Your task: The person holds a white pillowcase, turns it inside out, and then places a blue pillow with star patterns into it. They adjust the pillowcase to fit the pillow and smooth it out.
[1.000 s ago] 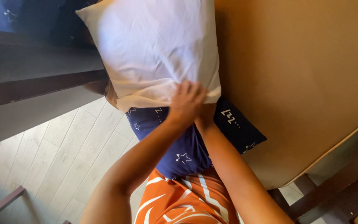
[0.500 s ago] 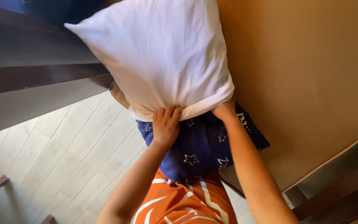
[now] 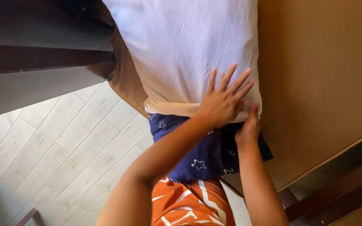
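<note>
- Nearest to you, at the bottom of the view, your orange garment with white streaks [image 3: 189,207] fills the space between your two forearms.
- Just above it hangs the dark blue star-printed pillowcase [image 3: 197,152], bunched low around the bottom end of the pillow.
- Your left hand [image 3: 225,102] now lies flat with fingers spread wide on the lower edge of the white pillow [image 3: 189,46]. Half a second ago that hand was lower and curled at the hem of the blue fabric, so it has moved up and opened.
- Your right hand [image 3: 248,127] sits just beside the left, at the pillow's lower right corner. It looks pinched narrow on the edge where white meets blue, but you cannot tell exactly what the fingers grip, as they are partly hidden.
- The pillow stands on end in front of you, its top running out of the frame. It fills more of the view than a moment ago, and less of the blue case shows at the right.
- The change reads as pressing and steadying the pillow; most of it remains outside the blue case.
- Behind the pillow, to the right, a tan fitted sheet on a mattress [image 3: 323,83] spreads wide.
- To the left lie pale wood floor planks [image 3: 55,146], with a dark wooden frame [image 3: 42,37] above them.
</note>
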